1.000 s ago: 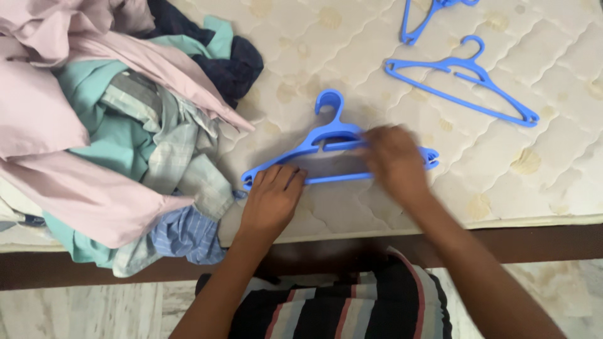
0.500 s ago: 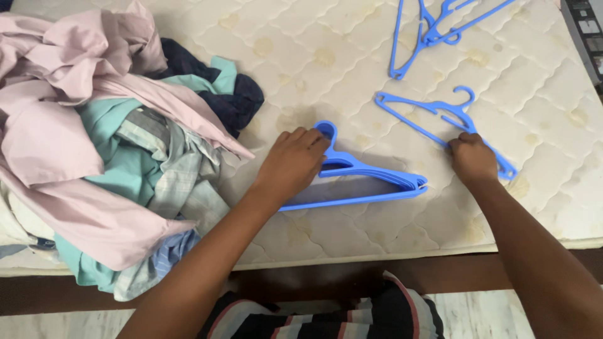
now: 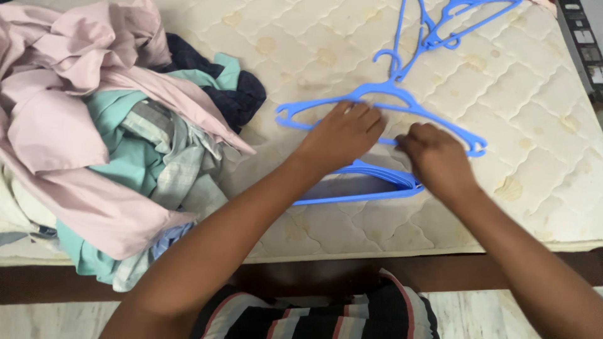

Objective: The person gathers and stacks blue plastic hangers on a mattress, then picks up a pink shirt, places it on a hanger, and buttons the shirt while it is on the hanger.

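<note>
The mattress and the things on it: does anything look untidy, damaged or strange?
The clothes lie in a crumpled heap at the left, hanging over the edge of the mattress. The mattress is bare, with yellowish marks. The blue hangers look intact.

Smooth glossy blue plastic hanger (image 3: pixel 402 100); quilted matt fabric mattress (image 3: pixel 540 125); soft crumpled cloth clothes pile (image 3: pixel 94 144).
</note>
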